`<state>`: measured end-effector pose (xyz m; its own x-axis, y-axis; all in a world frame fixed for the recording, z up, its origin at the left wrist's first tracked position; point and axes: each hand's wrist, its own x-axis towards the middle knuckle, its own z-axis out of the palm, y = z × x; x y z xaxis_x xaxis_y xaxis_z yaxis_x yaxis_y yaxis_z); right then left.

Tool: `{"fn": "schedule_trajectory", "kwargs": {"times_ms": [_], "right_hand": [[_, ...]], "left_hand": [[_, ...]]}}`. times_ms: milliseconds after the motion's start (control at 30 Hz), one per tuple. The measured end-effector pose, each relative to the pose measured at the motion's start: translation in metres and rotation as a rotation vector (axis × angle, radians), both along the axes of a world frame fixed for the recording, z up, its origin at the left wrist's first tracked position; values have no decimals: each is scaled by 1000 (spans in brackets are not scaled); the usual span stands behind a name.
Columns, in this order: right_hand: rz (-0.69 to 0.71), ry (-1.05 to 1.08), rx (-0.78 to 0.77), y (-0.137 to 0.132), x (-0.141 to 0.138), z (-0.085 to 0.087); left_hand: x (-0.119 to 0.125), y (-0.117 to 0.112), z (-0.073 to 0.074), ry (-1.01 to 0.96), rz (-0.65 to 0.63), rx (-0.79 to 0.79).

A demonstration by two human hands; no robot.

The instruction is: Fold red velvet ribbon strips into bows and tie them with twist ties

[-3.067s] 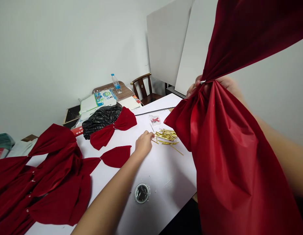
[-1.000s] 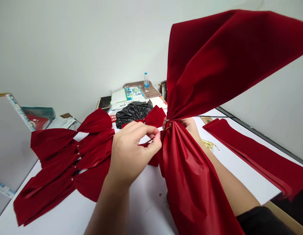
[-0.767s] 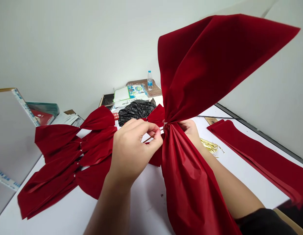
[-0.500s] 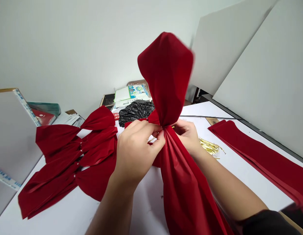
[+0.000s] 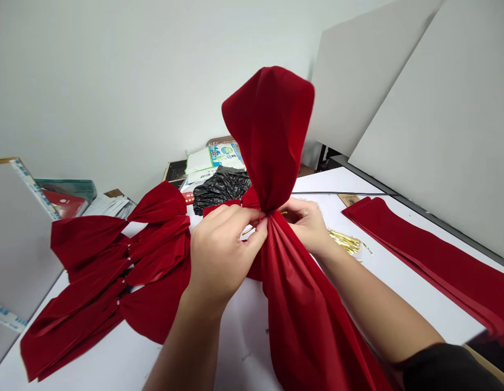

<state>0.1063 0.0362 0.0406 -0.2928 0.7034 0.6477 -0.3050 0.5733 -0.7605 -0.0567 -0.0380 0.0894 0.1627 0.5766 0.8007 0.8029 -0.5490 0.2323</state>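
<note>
Head-camera view of two bare hands at the waist of a large red velvet bow (image 5: 272,125), held above a white tabletop (image 5: 382,307). One loop of the bow stands upward and the other hangs down toward the tabletop, with the pleats drawn into a narrow waist between the hands. The left hand (image 5: 225,255) lies on the near side of the waist, its fingers (image 5: 252,217) pressed together and pinching the gathered cloth. A gold twist tie (image 5: 247,231) shows just beneath them, and a short gold end emerges beyond the waist; whether the fingers also pinch the tie cannot be told. The right hand (image 5: 304,225) cups the far side, its fingers curled behind the pleats, and its exact hold is hidden. To the left, several finished bows (image 5: 101,255) lie overlapping, each cinched at the centre. To the right lie flat red velvet strips (image 5: 414,260), not yet gathered, and a loose pile of gold twist ties (image 5: 345,243). A black plastic bag (image 5: 221,190) sits beyond the bows, and white boards (image 5: 434,81) lean at the far edge of the tabletop.
</note>
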Motion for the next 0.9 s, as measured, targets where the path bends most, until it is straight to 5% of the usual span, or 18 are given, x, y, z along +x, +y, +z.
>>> {"fn": "schedule_trajectory", "kwargs": {"times_ms": [400, 900], "right_hand": [[-22, 34, -53, -1, 3, -1], [-8, 51, -44, 3, 5, -3]], "left_hand": [[-3, -2, 4, -228, -66, -281], [-1, -2, 3, -180, -97, -284]]}}
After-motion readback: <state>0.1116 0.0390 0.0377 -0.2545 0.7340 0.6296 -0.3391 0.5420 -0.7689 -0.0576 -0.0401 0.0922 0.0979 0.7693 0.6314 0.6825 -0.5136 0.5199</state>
